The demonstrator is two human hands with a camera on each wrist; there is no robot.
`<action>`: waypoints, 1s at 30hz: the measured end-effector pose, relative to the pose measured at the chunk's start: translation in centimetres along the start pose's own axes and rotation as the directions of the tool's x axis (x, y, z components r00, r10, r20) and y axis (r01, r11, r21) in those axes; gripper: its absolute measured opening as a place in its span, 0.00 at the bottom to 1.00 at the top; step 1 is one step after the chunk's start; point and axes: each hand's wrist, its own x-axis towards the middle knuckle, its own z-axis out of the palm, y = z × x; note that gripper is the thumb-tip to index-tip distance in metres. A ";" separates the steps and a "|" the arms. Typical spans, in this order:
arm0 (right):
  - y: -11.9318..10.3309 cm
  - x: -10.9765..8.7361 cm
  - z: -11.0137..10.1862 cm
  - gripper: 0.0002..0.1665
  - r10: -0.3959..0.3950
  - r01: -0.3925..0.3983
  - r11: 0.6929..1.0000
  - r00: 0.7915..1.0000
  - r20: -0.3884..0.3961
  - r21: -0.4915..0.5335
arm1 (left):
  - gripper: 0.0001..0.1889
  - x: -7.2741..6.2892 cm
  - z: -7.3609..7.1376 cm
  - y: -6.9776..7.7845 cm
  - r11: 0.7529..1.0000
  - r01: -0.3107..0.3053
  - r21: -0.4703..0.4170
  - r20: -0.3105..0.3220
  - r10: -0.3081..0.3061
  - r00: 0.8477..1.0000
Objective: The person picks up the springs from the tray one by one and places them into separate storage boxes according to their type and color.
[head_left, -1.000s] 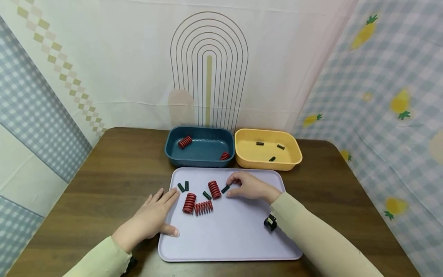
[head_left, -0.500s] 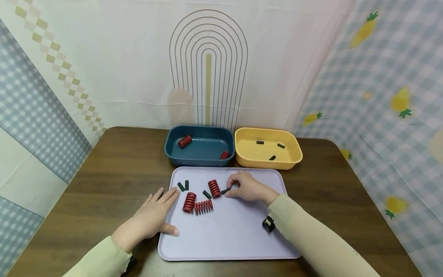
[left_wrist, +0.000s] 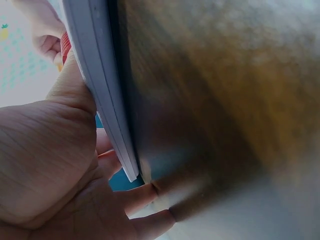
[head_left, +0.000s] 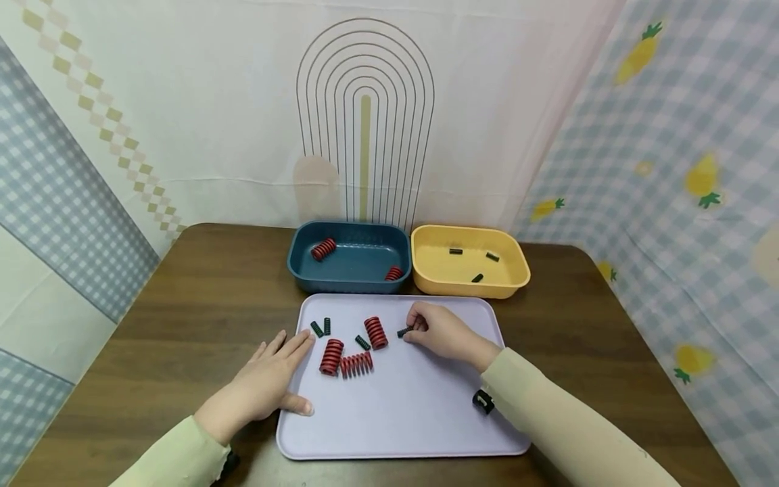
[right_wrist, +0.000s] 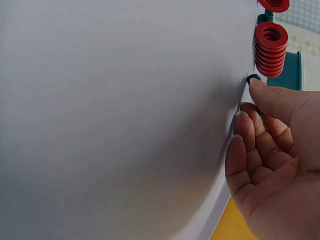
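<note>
Pinching a small dark-green spring near one end at the far half of the tray, the right hand could let it roll away if that shallow hold slips, the spring's long axis running nearly sideways, free end leftward, while the left hand spreads its fingers at the tray's edge.

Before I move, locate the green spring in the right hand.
In the head view, the green spring is pinched by the right hand at the far half of the tray, just right of a red spring.
</note>
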 end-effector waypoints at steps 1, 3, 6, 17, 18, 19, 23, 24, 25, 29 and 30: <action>0.0 -0.1 0.0 0.10 0.002 -0.002 1.000 1.000 0.004 0.006 | 0.60 0.0 0.0 0.0 1.000 -0.001 -0.003 0.001 0.001 1.000; 0.0 -0.1 -0.1 0.08 0.000 0.000 1.000 1.000 0.012 0.013 | 0.60 -0.1 0.0 0.0 1.000 -0.004 -0.007 0.003 0.004 1.000; 0.2 -0.1 -0.3 0.05 -0.004 0.004 1.000 1.000 0.007 0.016 | 0.60 -0.1 0.0 0.0 1.000 -0.005 -0.009 0.000 0.005 1.000; 1.2 -0.7 -2.9 0.05 0.022 -0.018 0.999 0.997 -0.072 0.051 | 0.60 -0.1 -0.2 0.0 1.000 0.005 -0.008 0.005 -0.005 1.000; 1.3 -0.7 -3.2 0.05 0.031 -0.027 0.998 0.996 -0.087 0.051 | 0.60 -0.1 -0.3 0.0 1.000 0.004 -0.006 0.001 -0.004 1.000; 1.4 -0.7 -3.5 0.06 0.037 -0.032 0.998 0.994 -0.101 0.054 | 0.60 -0.1 -0.3 0.0 1.000 0.003 -0.004 -0.001 -0.003 1.000; 1.9 -0.8 -4.5 0.07 0.058 -0.049 0.997 0.989 -0.133 0.065 | 0.60 -0.1 -0.3 0.2 1.000 0.002 -0.008 0.004 -0.002 1.000; 2.0 -0.9 -4.7 0.07 0.063 -0.054 0.996 0.989 -0.136 0.070 | 0.60 -0.1 -0.3 0.2 1.000 0.003 -0.009 0.007 -0.003 1.000; 2.1 -0.9 -4.9 0.07 0.067 -0.056 0.995 0.988 -0.140 0.081 | 0.60 -0.1 -0.3 0.2 1.000 0.004 -0.009 0.011 -0.004 1.000; 2.2 -1.1 -5.6 0.08 0.072 -0.053 0.993 0.981 -0.182 0.109 | 0.60 -0.2 -0.3 0.3 1.000 0.011 -0.010 0.013 -0.011 1.000; 2.3 -1.1 -5.8 0.09 0.068 -0.046 0.993 0.978 -0.196 0.112 | 0.60 -0.2 -0.3 0.3 1.000 0.012 -0.009 0.011 -0.012 1.000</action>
